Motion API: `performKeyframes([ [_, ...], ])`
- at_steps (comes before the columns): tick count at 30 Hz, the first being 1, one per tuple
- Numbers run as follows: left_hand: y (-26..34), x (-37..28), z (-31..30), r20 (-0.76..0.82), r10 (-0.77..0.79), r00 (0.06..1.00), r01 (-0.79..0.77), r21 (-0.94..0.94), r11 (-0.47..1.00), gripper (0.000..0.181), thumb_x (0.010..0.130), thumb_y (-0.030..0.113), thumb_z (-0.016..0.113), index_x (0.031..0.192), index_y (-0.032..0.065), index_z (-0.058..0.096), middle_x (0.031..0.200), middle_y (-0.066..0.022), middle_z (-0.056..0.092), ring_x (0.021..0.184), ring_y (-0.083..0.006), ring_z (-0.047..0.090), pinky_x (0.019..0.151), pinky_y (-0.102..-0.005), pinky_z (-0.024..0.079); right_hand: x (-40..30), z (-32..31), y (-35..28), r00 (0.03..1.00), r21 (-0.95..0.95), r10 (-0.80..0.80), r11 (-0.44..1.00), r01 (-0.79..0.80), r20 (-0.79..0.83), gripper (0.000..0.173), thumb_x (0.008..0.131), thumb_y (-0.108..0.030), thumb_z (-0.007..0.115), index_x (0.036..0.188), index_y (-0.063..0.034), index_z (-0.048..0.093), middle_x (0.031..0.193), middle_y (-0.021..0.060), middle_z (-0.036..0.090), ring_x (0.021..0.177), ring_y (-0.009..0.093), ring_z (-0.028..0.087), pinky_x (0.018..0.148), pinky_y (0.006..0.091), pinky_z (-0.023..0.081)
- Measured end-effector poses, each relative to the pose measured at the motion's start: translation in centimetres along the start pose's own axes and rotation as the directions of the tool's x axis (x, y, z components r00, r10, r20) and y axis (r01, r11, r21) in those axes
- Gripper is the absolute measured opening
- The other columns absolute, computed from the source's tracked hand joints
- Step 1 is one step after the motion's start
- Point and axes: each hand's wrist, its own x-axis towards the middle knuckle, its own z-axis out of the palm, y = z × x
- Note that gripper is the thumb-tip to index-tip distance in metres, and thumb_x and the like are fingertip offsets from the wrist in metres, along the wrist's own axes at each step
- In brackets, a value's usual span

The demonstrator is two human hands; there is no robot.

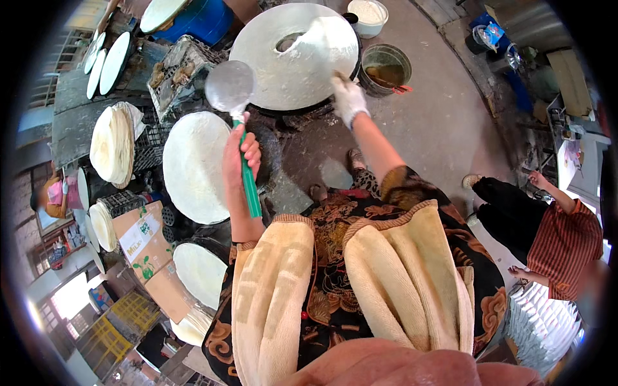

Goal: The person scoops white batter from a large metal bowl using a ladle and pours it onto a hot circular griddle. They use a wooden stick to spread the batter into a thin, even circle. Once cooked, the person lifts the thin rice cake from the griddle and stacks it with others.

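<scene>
My left hand (241, 152) is closed around the green handle of a round metal ladle or scoop (231, 87), whose head points away from me. A large round griddle (289, 58) lies ahead, coated in white, with a bare patch near its middle and a blurred, shinier area on its right. At the griddle's near right edge is my right hand (350, 99) in a whitish glove, its fingertips darkened; whether it grips anything is unclear. Left of my left hand sits a large white disc (197, 168).
Beside the griddle stand a bucket of brownish liquid (386, 70) and a tub of white powder (368, 17). Stacked flatbreads (113, 144), a crate (181, 75) and a cardboard box (147, 241) are at left. A person in a striped top (562, 246) stands at right; another is far left.
</scene>
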Motion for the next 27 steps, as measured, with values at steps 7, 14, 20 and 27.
performKeyframes([
  [7, -2.8, 1.8, -3.0, 0.095, -0.186, 0.978, 0.2, -0.168, 0.965, 0.023, 0.098, 0.022, 0.046, 0.116, 0.0099, 0.053, 0.058, 0.0041, 0.038, 0.042, -0.0047, 0.037, 0.033, -0.0199, 0.033, -3.1, -1.6, -2.0, 0.986, 0.283, 0.116, 0.956, -0.078, -0.122, 0.043, 0.091, -0.031, 0.053, 0.131, -0.0169, 0.051, 0.07, -0.0016, 0.05, 0.052, 0.005, 0.042, 0.043, 0.0211, 0.033],
  [14, -3.7, 4.1, -4.3, -0.065, -0.19, 0.98, 0.179, -0.144, 0.973, 0.02, 0.096, 0.024, 0.05, 0.111, 0.0118, 0.053, 0.057, 0.0038, 0.038, 0.041, -0.0062, 0.035, 0.033, -0.0216, 0.032, -4.5, 0.9, -1.7, 0.992, -0.034, 0.105, 0.994, -0.104, 0.063, 0.049, 0.091, -0.039, 0.051, 0.132, -0.0121, 0.051, 0.087, 0.0063, 0.061, 0.051, 0.012, 0.043, 0.044, 0.0271, 0.038],
  [20, -2.4, 10.7, -4.9, -0.136, -0.234, 0.963, 0.25, 0.119, 0.961, 0.021, 0.093, 0.029, 0.055, 0.095, 0.0102, 0.048, 0.056, 0.0021, 0.04, 0.041, -0.0091, 0.038, 0.035, -0.0231, 0.031, 6.3, -3.3, -0.7, 0.941, -0.323, -0.326, 0.884, 0.337, 0.089, 0.047, 0.092, -0.033, 0.046, 0.13, -0.0057, 0.051, 0.117, 0.0146, 0.062, 0.1, 0.022, 0.059, 0.091, 0.03, 0.042],
  [27, -0.7, 16.0, -4.4, -0.294, -0.053, 0.954, 0.09, 0.114, 0.989, 0.02, 0.092, 0.026, 0.055, 0.092, 0.0079, 0.046, 0.061, -0.0024, 0.045, 0.045, -0.0102, 0.042, 0.037, -0.0249, 0.034, -0.7, -4.6, -3.7, 0.951, -0.287, 0.11, 0.958, -0.023, 0.29, 0.048, 0.091, -0.039, 0.05, 0.134, -0.0161, 0.05, 0.078, 0.003, 0.059, 0.061, 0.013, 0.053, 0.052, 0.0283, 0.046],
])
